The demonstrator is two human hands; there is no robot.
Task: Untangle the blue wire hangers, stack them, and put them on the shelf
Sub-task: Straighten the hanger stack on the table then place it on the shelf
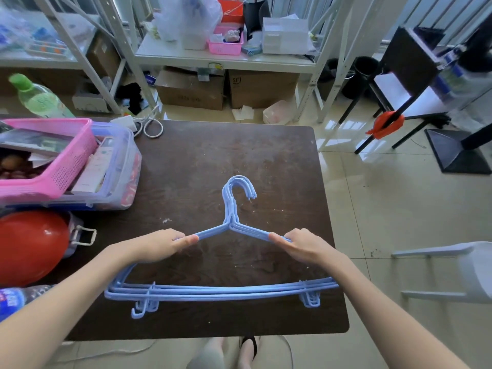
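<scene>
Head view: left hand (162,245) pinches the left shoulder of the stacked blue hangers (221,290), which lie flat near the counter's (279,161) front edge, hooks nested; right hand (300,246) clamps the right shoulder. Light, stiff, springy wire, likely to reslip, so gripping both shoulders suits. Dark scuffed counter; the cluttered white shelf (226,61) stands beyond its far edge.

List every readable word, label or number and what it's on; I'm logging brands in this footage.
"SF": logo on the right cardboard box under the shelf.
Left cardboard box: faint print, unreadable.
Blue bottle label: white characters, too blurred.
Clear storage bin: red lettering, illegible.
Blue wire hangers: no text.
</scene>
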